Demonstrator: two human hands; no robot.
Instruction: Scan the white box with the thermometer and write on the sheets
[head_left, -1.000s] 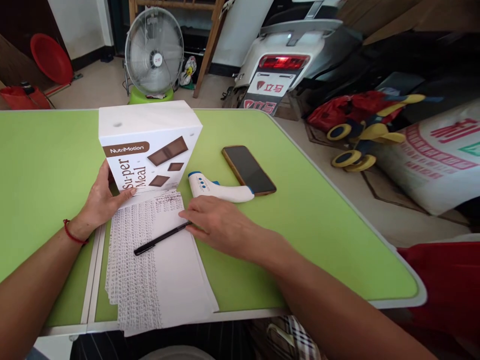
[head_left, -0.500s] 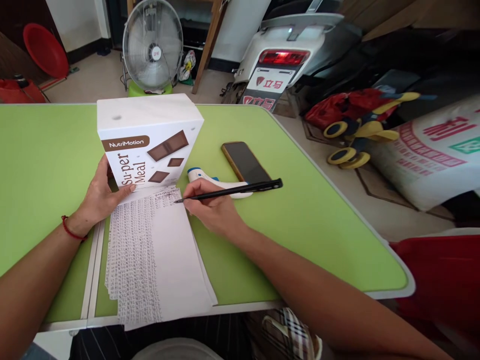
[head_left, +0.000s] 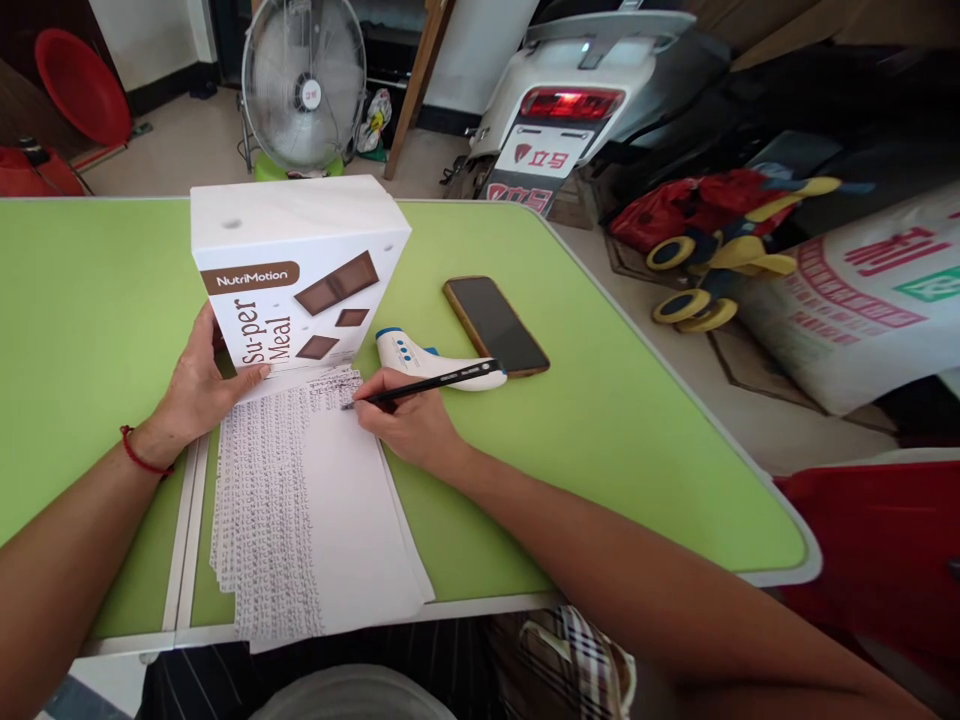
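A black pen (head_left: pixel 435 384) is pinched in my right hand (head_left: pixel 411 418), its tip at the paper. Beneath it lie overlapping sheets of paper (head_left: pixel 367 530), the left part covered in dense rows of handwriting, the right part blank. My left hand (head_left: pixel 196 385) grips the lower left edge of a white NutriMotion box (head_left: pixel 292 215), thumb across its front bottom edge and the other fingers partly hidden behind. The box stands upright on the far end of the sheets. Just beyond my right hand lies a white and blue thermometer gun (head_left: pixel 405 352), partly behind the pen.
A phone (head_left: pixel 499 325) in a yellowish case lies beside the thermometer gun on the green table (head_left: pixel 600 480). Past the table are a fan (head_left: pixel 304 90), a white scooter (head_left: pixel 570 110), a yellow toy trike (head_left: pixel 720 260) and a white sack (head_left: pixel 862 310). A red chair (head_left: pixel 870 540) is at right.
My right hand and pen have shifted slightly left and down the sheet, and the pen's back end has swung left, uncovering the phone's near edge. My left hand keeps its hold on the box.
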